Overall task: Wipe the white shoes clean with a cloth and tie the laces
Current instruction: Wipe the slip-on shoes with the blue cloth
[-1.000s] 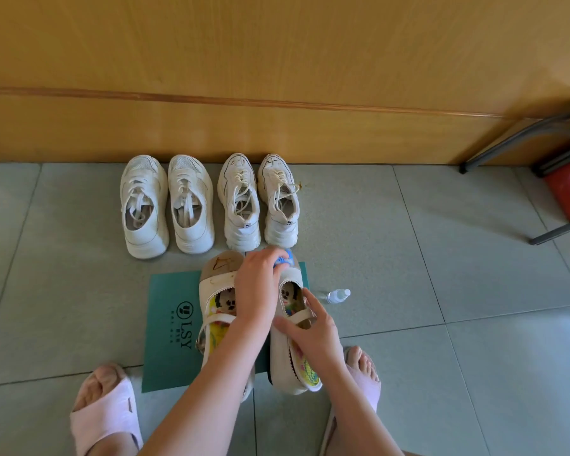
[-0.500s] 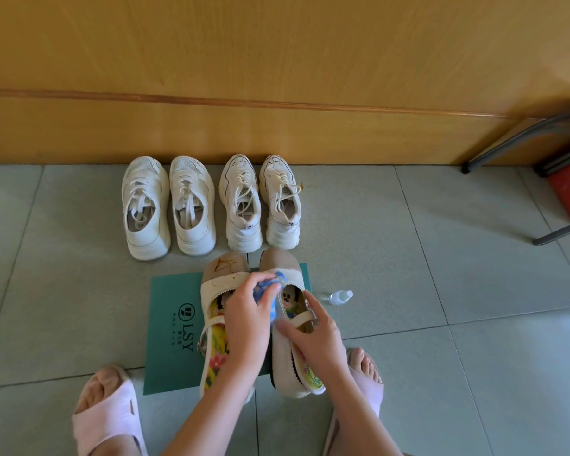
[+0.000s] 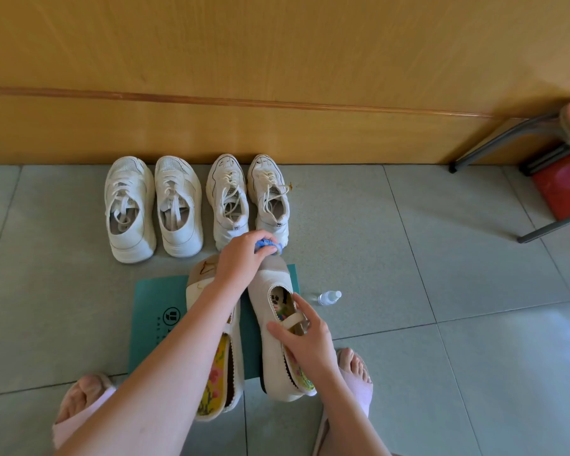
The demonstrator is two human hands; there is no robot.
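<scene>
Two white strap shoes with patterned insoles lie on a green mat [image 3: 155, 311]. My left hand [image 3: 241, 258] grips a bunched blue cloth [image 3: 267, 246] and presses it on the toe of the right strap shoe [image 3: 270, 284]. My right hand [image 3: 306, 343] holds that shoe at its middle, thumb on the inner side and fingers over the strap. My left forearm crosses the left strap shoe [image 3: 204, 274], whose toe shows brown marks. Two pairs of white laced sneakers [image 3: 129, 209] [image 3: 229, 202] stand in a row behind, against the wall.
A small clear spray bottle [image 3: 329, 297] lies on the grey tile floor to the right of the mat. A wooden wall [image 3: 277, 77] runs behind the sneakers. Metal chair legs [image 3: 494, 143] and a red object [image 3: 563, 189] stand at the far right. My feet in pink slippers [image 3: 79, 406] flank the mat.
My left hand slid the cloth back toward the shoe's opening, then forward again to the toe. My right hand stayed on the shoe.
</scene>
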